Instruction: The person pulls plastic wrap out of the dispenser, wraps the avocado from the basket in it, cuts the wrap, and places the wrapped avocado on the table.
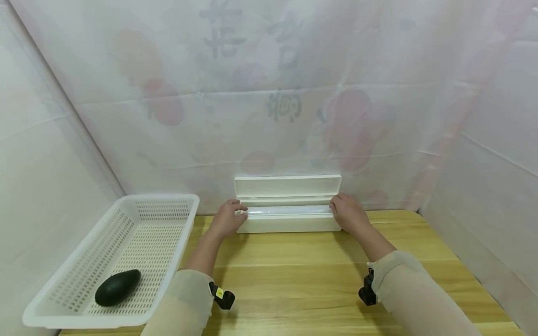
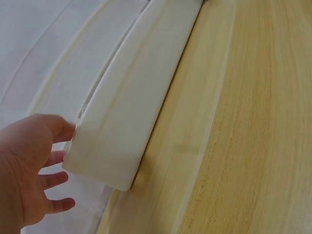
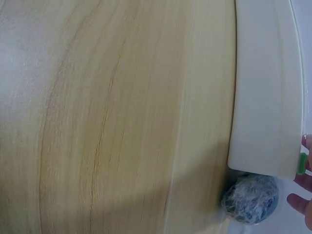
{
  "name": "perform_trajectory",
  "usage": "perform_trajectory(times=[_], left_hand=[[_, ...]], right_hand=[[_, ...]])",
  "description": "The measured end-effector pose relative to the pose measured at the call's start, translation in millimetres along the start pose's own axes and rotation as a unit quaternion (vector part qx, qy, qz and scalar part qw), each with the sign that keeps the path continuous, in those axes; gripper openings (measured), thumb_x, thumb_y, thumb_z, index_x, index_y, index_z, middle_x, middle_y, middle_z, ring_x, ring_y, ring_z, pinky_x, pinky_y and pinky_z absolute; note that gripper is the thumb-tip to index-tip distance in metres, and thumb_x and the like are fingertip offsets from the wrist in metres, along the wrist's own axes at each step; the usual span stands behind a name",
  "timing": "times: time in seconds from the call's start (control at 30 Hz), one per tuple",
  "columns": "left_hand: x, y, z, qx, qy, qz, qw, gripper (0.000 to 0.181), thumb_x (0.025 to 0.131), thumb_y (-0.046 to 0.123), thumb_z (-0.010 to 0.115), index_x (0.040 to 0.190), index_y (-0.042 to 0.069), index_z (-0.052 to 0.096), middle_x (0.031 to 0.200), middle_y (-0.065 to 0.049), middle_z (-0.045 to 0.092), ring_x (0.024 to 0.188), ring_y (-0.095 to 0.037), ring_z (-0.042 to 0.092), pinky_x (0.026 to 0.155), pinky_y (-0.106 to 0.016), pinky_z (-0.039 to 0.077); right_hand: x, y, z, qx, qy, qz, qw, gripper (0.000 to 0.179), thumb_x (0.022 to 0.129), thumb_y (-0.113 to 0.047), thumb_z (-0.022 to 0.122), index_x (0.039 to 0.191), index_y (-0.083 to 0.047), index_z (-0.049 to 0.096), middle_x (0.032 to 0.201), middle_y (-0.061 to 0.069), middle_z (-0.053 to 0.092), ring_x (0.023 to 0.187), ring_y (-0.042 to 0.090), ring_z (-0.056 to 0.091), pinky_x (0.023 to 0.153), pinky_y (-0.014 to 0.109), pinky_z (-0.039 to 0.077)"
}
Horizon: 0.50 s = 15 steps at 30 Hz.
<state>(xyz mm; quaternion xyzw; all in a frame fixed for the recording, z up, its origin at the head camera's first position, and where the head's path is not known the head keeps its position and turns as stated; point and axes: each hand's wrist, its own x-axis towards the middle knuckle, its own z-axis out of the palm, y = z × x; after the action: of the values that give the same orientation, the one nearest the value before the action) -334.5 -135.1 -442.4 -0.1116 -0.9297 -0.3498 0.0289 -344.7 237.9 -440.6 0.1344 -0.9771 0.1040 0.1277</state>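
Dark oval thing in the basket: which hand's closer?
Left. The left hand is beyond and right of the dark oval thing, at the left end of the box; the right hand is farther right, at the other end.

I have the left arm [image 1: 204,254] and right arm [image 1: 375,243] extended forward, slanting inward. The left grip [image 1: 228,219] is roughly level with the right grip [image 1: 350,214], well apart. The left's fingers [image 2: 54,181] are spread and relaxed; the right's are mostly cropped at wrist level, their closure unreadable to me.
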Motion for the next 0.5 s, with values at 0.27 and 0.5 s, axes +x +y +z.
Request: perform_trajectory(times=[0.27,0.5], left_hand=[[1.0,4.8,3.1,0.014,0.021,-0.011,0.9996,0.019,0.090,0.035,0.062,0.100,0.021,0.071,0.139,-0.010,0.041,0.132,-0.038,0.031,0.099,-0.055,0.038],[2.1,10.1,6.2,0.053,0.048,-0.011,0.9973,0.030,0.088,0.041,0.061,0.108,0.020,0.070,0.137,-0.010,0.044,0.129,-0.036,0.037,0.096,-0.058,0.038]], right_hand=[[0.9,0.7,-0.9,0.016,-0.016,0.007,0.9997,0.026,0.101,-0.021,0.039,0.106,-0.004,0.059,0.108,0.013,0.057,0.102,0.031,0.054,0.087,0.046,0.046],[0.7,-1.3,-3.1,0.031,-0.022,0.015,0.9991,0.025,0.101,-0.019,0.039,0.105,-0.004,0.059,0.103,0.011,0.057,0.097,0.030,0.054,0.081,0.045,0.047]])
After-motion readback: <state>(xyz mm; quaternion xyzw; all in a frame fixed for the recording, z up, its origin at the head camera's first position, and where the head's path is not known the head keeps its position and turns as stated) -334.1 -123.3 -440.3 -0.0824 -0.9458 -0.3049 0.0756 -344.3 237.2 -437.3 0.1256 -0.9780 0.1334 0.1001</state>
